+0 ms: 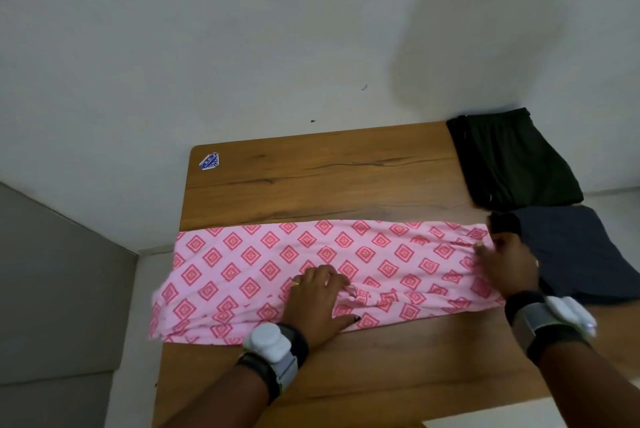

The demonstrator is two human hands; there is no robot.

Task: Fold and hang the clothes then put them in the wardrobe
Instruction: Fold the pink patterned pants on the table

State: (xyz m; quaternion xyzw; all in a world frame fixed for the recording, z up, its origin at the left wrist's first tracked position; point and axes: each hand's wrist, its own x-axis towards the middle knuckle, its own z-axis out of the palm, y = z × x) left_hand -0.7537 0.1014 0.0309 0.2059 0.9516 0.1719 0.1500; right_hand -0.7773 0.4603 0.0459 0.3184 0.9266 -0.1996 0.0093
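Pink cloth point(346, 254), likely light and limp: my left hand point(318, 299) presses it flat, my right hand point(507, 263) touches its end, grip unclear; best taken by corners.

Your left hand point(320, 299) lies palm down on the near middle of the pink diamond-print garment point(242, 265). Its fingers are straight and slightly spread, and the thumb is splayed toward the garment's right end. A ring point(296, 284) sits on one finger. Your left forearm point(221, 400) comes in from beyond the garment's near edge, with a black strap and a white left-wrist sensor point(266, 341). Your right hand point(507, 265) rests on the garment's right end, knuckles raised, fingertips point(480, 246) on the gathered cloth; blur hides whether they pinch it. Your right forearm point(588, 389) reaches in from the garment's near right, carrying a white right-wrist sensor point(568, 315) on a black band.
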